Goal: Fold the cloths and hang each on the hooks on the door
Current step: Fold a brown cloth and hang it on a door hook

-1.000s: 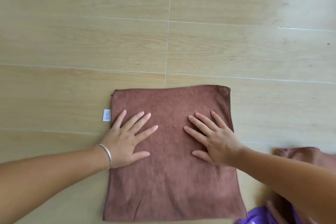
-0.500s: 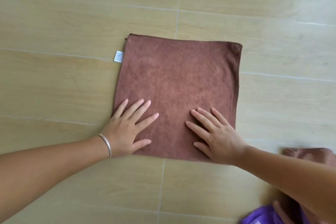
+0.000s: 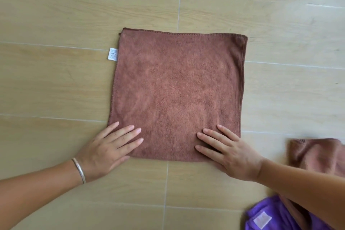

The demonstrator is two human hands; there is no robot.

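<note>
A brown square cloth (image 3: 177,87) lies spread flat on the wood-look floor, with a white label (image 3: 112,54) sticking out at its upper left edge. My left hand (image 3: 108,149) rests flat with straight fingers on the cloth's near left corner; a silver bangle sits on that wrist. My right hand (image 3: 229,149) presses flat on the near right corner, fingers spread. Neither hand grips the fabric. No door or hooks are in view.
A second brown cloth (image 3: 315,157) lies crumpled at the right, partly behind my right forearm. A purple cloth (image 3: 265,216) with a pale label sits at the bottom right corner. Tan floor tiles (image 3: 56,80) surround the spread cloth.
Both hands slid from the middle of the cloth toward me to its near edge, staying flat. The view tilted down, so the whole cloth now shows.
</note>
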